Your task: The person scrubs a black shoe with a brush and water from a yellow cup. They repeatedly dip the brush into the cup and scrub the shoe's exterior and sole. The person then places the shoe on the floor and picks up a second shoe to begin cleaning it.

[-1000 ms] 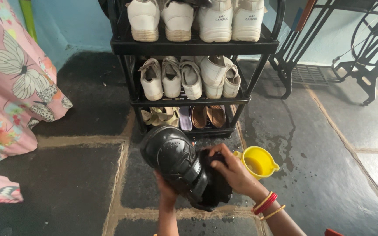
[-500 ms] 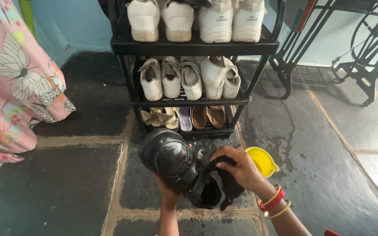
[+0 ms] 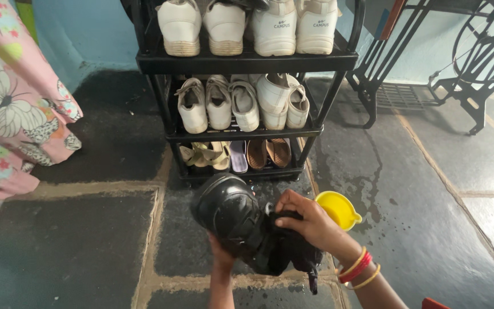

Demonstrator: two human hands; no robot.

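Dark stone floor [image 3: 87, 240], damp in patches, runs under a black three-tier shoe rack [image 3: 247, 63] set against a pale blue wall. At far left hangs pink floral cloth [image 3: 12, 109], the garment of another person standing by. White sneakers [image 3: 247, 26] line the rack's top shelf with their heels outward, more pale shoes fill the middle shelf, and sandals [image 3: 230, 154] sit on the lowest.

Just in front of the rack, the person's left hand [image 3: 221, 257] supports a black shoe [image 3: 238, 220] from beneath, its fingers hidden under the sole, so whether they are curled or spread cannot be told; the grip tilts the shoe's glossy toe up and away, exposing its upper. The right hand [image 3: 307, 220], bangles at the wrist, has its fingers pressed together on a dark cloth [image 3: 295, 252] against the shoe's heel end, as if for wiping. A small yellow bowl [image 3: 338, 209] rests on the floor just beside that hand, within easy reach. A treadle sewing-machine stand [image 3: 458, 63] occupies the far right.
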